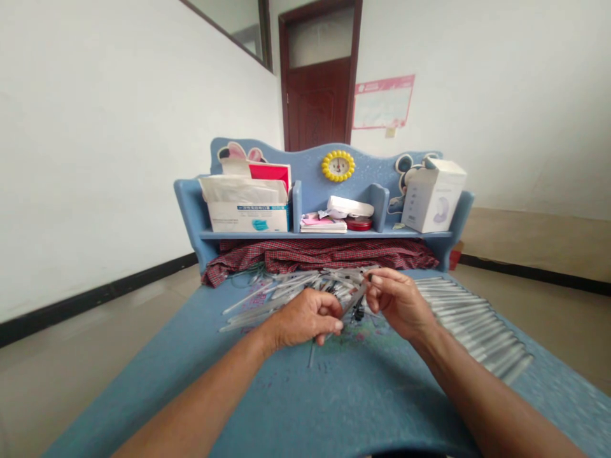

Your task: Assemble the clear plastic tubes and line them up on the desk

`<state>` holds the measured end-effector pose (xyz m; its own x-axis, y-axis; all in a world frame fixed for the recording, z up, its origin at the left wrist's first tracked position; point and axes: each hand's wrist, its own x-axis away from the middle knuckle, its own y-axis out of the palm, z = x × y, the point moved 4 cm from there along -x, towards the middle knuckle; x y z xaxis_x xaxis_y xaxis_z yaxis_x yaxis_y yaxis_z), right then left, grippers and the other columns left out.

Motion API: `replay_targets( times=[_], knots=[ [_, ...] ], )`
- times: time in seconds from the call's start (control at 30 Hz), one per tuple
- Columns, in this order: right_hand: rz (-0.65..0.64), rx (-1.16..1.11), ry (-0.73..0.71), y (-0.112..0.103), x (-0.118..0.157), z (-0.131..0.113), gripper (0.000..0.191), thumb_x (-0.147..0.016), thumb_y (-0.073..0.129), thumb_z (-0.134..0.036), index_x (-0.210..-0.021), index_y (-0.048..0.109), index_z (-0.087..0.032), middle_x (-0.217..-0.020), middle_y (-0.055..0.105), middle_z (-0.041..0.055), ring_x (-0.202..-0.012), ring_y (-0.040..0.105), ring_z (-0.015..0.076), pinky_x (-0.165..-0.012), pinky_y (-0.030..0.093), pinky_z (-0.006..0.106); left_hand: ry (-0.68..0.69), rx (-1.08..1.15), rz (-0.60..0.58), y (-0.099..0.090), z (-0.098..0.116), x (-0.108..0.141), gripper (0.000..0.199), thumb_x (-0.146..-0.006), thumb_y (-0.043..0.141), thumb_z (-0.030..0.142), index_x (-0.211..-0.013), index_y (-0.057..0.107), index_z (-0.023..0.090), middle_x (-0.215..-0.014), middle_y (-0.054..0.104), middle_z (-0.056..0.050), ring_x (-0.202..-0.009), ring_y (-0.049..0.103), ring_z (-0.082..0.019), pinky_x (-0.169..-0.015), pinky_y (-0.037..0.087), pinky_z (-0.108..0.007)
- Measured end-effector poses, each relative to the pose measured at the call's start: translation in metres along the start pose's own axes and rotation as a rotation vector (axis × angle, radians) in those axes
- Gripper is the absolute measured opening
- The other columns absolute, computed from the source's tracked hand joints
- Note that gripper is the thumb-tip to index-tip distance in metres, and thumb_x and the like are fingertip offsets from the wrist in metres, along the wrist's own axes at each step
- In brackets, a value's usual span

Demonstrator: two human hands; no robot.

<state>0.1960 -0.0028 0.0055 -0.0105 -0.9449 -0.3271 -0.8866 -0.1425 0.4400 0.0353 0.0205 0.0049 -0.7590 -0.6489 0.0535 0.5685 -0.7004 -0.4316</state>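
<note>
Over the middle of the desk, my left hand [310, 316] is closed with thumb and fingers round the lower end of a clear pen barrel [354, 303]. The barrel slants up toward my right hand [397, 300]. That hand pinches a small black pen cap [371, 277] at the barrel's upper end; whether the two are joined I cannot tell. Behind and below my hands lies a loose heap of clear pen tubes [286, 289]. Some small black pieces [358, 313] lie among them. A thin refill-like stick [312, 355] shows below my left hand.
A row of pens [472, 324] lies side by side on the desk's right. Behind the heap is a checked cloth [315, 256], under a blue shelf [375, 235] holding a mask box [248, 217], papers [323, 225], a red round tin [359, 224] and a white box [432, 197].
</note>
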Motion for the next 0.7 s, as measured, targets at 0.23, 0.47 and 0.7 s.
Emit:
replay_targets(
  times=[0.23, 0.47, 0.7],
  knots=[
    [-0.015, 0.003, 0.003, 0.003, 0.0016, 0.0058, 0.013, -0.067, 0.068, -0.024, -0.078, 0.065, -0.017, -0.055, 0.06, -0.0021, -0.04, 0.052, 0.0086, -0.038, 0.037, 0.019, 0.006, 0.014, -0.006, 0.0014, 0.0021, 0.0005, 0.014, -0.068, 0.06, 0.025, -0.073, 0.055, 0.013, -0.066, 0.062, 0.0, -0.042, 0.049, -0.006, -0.041, 0.036, -0.017],
    [-0.048, -0.067, 0.011, 0.0052, 0.0022, 0.0072, 0.014, -0.069, 0.066, -0.023, -0.083, 0.063, -0.018, -0.064, 0.065, 0.0003, -0.042, 0.053, 0.0082, -0.038, 0.039, 0.019, 0.036, 0.051, -0.045, 0.004, 0.0049, 0.0001, 0.015, -0.07, 0.061, 0.026, -0.073, 0.057, 0.012, -0.06, 0.062, 0.0, -0.04, 0.048, -0.005, -0.04, 0.033, -0.016],
    [-0.087, -0.08, 0.018, 0.0066, 0.0026, 0.0084, 0.013, -0.071, 0.064, -0.023, -0.083, 0.063, -0.018, -0.07, 0.067, 0.0027, -0.042, 0.054, 0.0084, -0.038, 0.04, 0.019, 0.051, 0.096, -0.062, 0.0064, 0.0103, 0.003, 0.012, -0.07, 0.061, 0.023, -0.071, 0.057, 0.011, -0.053, 0.059, 0.003, -0.039, 0.048, -0.004, -0.039, 0.032, -0.016]
  ],
)
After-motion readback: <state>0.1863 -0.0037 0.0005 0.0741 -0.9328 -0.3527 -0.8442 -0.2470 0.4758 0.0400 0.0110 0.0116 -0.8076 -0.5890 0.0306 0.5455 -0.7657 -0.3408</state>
